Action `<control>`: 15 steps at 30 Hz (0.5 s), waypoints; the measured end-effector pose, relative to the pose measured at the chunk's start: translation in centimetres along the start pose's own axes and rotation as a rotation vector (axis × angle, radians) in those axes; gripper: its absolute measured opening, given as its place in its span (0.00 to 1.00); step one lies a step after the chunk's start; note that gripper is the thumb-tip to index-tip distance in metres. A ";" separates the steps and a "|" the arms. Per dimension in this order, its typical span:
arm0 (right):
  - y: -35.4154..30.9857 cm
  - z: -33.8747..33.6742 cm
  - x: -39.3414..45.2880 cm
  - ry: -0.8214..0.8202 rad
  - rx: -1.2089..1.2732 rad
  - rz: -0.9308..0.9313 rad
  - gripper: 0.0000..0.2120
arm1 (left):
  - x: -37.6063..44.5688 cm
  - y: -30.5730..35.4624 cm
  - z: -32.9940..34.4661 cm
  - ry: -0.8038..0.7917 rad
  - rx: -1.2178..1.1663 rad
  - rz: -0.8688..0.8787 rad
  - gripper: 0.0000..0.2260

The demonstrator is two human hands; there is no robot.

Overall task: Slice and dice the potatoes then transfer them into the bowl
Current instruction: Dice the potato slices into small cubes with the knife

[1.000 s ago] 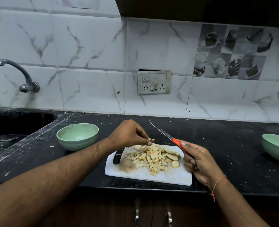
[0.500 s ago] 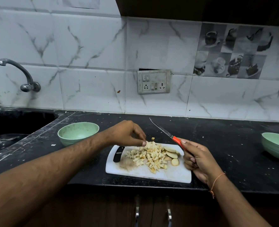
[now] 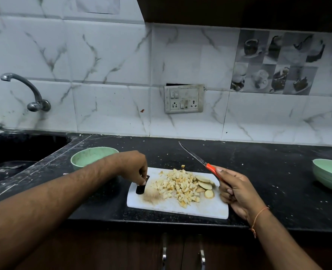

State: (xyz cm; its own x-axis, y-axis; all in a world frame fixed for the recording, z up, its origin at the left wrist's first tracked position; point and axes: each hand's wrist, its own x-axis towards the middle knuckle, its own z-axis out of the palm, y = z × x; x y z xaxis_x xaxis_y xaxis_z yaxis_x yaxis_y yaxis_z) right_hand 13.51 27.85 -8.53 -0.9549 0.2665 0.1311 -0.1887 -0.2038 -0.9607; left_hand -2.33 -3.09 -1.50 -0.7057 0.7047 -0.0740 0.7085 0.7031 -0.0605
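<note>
Head view shows the white cutting board [image 3: 206, 208] lying on the black counter [image 3: 268, 172], its long axis running left to right between the two hands. A heap of diced potato [image 3: 177, 187] covers the middle of the board, and a few uncut slices [image 3: 204, 185] lie at the heap's right edge. The left hand [image 3: 135, 165] curls its fingers into the dark handle slot [image 3: 140, 189] at the board's left end, gripping the board there. The right hand [image 3: 233, 189] grips the orange knife [image 3: 200, 161] by its handle, blade raised and pointing up and away to the left, clear of the food. One green bowl [image 3: 92, 155] stands just behind the left forearm, close to the gripped end; the other bowl [image 3: 329, 176] sits well apart to the right. By my judgement the left bowl is the nearer target, so the board would swing left.
</note>
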 end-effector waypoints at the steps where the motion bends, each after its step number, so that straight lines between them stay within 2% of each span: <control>1: 0.0 0.0 0.0 0.001 0.001 0.000 0.13 | 0.0 -0.1 0.4 0.005 0.012 -0.015 0.07; 9: 0.1 -0.2 0.2 0.005 -0.004 -0.001 0.13 | 0.4 0.1 1.4 0.040 0.034 -0.065 0.05; 15: 0.1 -0.3 0.2 0.003 0.005 0.000 0.13 | 0.3 0.8 0.8 -0.118 0.033 -0.141 0.11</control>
State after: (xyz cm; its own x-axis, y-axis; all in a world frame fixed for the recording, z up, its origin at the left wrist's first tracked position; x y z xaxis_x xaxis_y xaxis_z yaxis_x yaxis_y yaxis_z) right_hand 13.32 28.12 -8.69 -0.9542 0.2696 0.1301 -0.1898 -0.2089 -0.9593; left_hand -1.97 -2.37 -2.41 -0.7937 0.5816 -0.1783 0.6036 0.7895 -0.1113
